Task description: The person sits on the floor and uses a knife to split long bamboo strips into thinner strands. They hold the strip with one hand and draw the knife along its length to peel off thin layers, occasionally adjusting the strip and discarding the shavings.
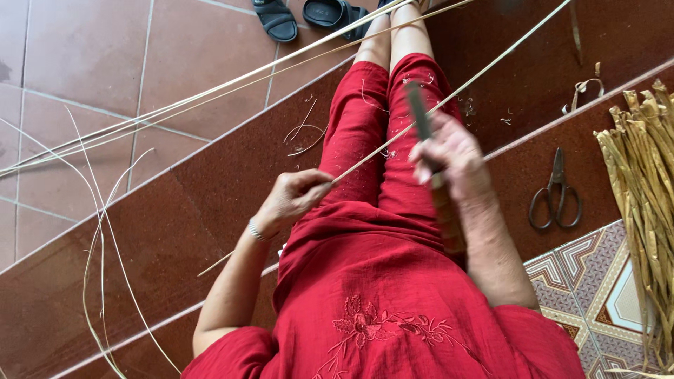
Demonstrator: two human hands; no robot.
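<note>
the left hand [293, 198] pinches a long thin bamboo strip [449, 95], fingers clenched around it above the left thigh; the strip runs from that hand up across the red-trousered lap and off the top edge of the view, its short tail poking out behind the wrist. the right hand [453, 156] is clenched around a knife [420, 119] (blurred, so the blade's edge is hard to make out), its blade seemingly resting against the strip over the right knee. scissors [556, 193] lie on the red step's right side, just beside a bundle of dried leaves [642, 196]. more loose strips [175, 105] cross the tiled floor at left, sandals [309, 15] near the top edge.
</note>
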